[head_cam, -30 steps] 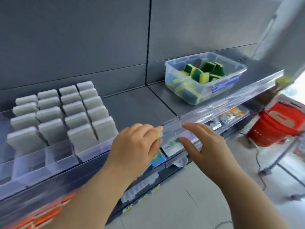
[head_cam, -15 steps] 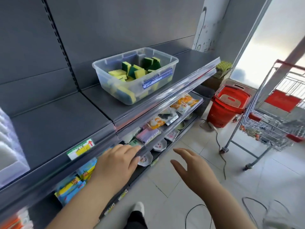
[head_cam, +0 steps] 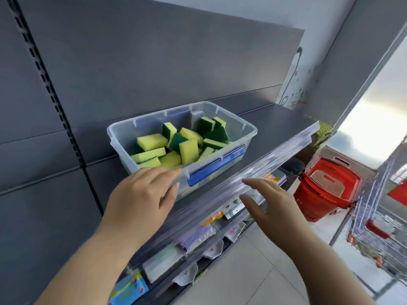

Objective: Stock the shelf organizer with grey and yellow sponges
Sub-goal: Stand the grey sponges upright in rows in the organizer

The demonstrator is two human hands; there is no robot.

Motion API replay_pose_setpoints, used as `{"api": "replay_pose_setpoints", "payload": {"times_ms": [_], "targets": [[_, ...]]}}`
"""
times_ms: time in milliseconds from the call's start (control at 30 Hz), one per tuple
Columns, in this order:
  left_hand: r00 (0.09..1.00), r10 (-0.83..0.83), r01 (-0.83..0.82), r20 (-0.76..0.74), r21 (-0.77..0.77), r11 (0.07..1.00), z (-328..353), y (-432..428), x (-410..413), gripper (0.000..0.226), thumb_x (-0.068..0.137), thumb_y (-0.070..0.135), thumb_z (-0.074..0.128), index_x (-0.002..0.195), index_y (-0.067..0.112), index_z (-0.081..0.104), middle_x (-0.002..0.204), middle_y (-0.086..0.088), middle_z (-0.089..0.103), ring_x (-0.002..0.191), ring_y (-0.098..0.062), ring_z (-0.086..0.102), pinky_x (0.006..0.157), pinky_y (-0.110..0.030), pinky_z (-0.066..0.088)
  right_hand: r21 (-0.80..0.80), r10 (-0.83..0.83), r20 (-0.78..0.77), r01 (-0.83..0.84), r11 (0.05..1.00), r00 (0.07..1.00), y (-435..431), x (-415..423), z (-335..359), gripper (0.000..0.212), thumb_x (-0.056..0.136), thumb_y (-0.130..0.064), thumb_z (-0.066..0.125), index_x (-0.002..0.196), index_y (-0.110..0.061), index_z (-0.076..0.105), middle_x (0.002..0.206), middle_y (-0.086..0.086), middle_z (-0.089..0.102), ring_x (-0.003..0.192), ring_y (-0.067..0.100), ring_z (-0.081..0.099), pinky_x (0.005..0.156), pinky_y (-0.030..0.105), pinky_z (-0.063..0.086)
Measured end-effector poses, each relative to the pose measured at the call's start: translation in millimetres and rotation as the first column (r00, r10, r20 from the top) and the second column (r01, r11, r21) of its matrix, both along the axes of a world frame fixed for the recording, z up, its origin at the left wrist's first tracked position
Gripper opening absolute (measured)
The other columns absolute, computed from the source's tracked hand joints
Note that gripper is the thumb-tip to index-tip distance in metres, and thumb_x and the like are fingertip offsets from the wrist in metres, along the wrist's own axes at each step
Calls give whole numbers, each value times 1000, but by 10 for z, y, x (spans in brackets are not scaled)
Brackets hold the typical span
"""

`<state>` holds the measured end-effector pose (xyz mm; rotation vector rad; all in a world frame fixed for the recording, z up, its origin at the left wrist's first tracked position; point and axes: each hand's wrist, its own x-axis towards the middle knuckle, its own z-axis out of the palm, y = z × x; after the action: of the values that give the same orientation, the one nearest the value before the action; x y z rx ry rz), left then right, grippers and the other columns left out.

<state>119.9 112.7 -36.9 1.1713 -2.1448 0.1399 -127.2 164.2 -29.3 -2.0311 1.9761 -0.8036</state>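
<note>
A clear plastic bin (head_cam: 246, 126) stands on the grey shelf (head_cam: 275, 122) and holds several yellow sponges (head_cam: 152, 142) with green scouring backs. My left hand (head_cam: 141, 199) hovers at the bin's near left corner, fingers straight and reaching toward the rim, holding nothing. My right hand (head_cam: 271, 203) is spread in front of the shelf's clear front rail, to the right of the bin and below it, also holding nothing. The shelf organizer with grey sponges is out of view.
Lower shelves (head_cam: 198, 238) carry packaged goods behind clear rails. A red shopping basket (head_cam: 326, 188) sits on the floor at right, and a wire trolley (head_cam: 378, 230) stands at the far right. A slotted upright (head_cam: 50, 91) runs down the back panel.
The view has swung right, away from the organizer, and closer to the bin. Both hands have risen from the lower shelf edge toward the bin.
</note>
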Motion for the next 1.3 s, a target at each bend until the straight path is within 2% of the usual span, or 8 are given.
{"api": "replay_pose_setpoints", "payload": {"times_ms": [233, 367, 533, 667, 767, 933, 1033, 1300], "targets": [[998, 53, -55, 46, 52, 997, 75, -789, -295, 35, 88, 30, 45, 108, 18, 70, 100, 5, 69, 91, -15, 65, 68, -27, 51, -129, 75, 94, -62, 990, 993, -878, -334, 87, 34, 84, -32, 59, 118, -30, 59, 108, -22, 53, 95, -11, 47, 78, -6, 30], [986, 145, -152, 84, 89, 984, 57, -1082, -358, 37, 88, 32, 42, 110, 18, 69, 99, 6, 69, 89, -14, 65, 64, -26, 51, -180, 166, 142, -139, 974, 976, -1562, -525, 181, 30, 84, -34, 57, 114, -32, 59, 100, -30, 51, 90, -16, 51, 75, -1, 37], [930, 351, -366, 114, 165, 916, 81, -1343, -534, 40, 88, 36, 38, 110, 22, 69, 99, 9, 69, 89, -13, 64, 57, -20, 41, -195, 338, 135, -309, 931, 931, -2734, -697, 298, 27, 85, -24, 62, 112, -21, 64, 103, -6, 64, 92, 11, 60, 82, 26, 50], [856, 477, -512, 198, 209, 833, 40, -1487, -736, 19, 84, 28, 64, 102, 27, 71, 95, 13, 69, 81, -12, 65, 52, -12, 35, -32, 515, -81, -519, 854, 853, -3829, -588, 201, 33, 88, -17, 55, 121, -18, 58, 123, 2, 58, 110, 21, 55, 96, 29, 41], [808, 499, -576, 314, 241, 781, -25, -1583, -808, 33, 68, 18, 81, 98, 29, 72, 94, 13, 70, 80, -14, 67, 52, -26, 49, 191, 591, -396, -566, 802, 703, -4424, -402, 47, 39, 92, -17, 43, 130, -22, 48, 137, 1, 47, 122, 23, 46, 100, 34, 39], [770, 330, -612, 545, 488, 622, 126, -1735, -864, 36, 92, 37, 53, 127, 44, 50, 126, 25, 50, 115, -6, 48, 87, -24, 42, 305, 584, -664, -544, 781, 466, -4674, -209, -113, 35, 89, -10, 46, 124, -12, 49, 125, 10, 50, 114, 26, 48, 91, 35, 46], [805, 147, -569, 574, 679, 463, 139, -1865, -892, 43, 87, 44, 59, 129, 42, 48, 124, 24, 50, 111, -3, 48, 83, -21, 40, 322, 564, -727, -531, 784, 391, -4619, -175, -121, 34, 86, -7, 50, 120, -12, 51, 120, 10, 48, 113, 27, 47, 79, 34, 44], [839, -125, -515, 530, 847, 136, -70, -1991, -853, 74, 81, 51, 63, 144, 30, 30, 142, 7, 40, 123, -16, 44, 100, -32, 40, -22, 585, -395, -644, 764, 708, -4327, -458, 433, 31, 81, -30, 58, 112, -27, 54, 109, -3, 52, 98, 22, 54, 70, 32, 46]]}}
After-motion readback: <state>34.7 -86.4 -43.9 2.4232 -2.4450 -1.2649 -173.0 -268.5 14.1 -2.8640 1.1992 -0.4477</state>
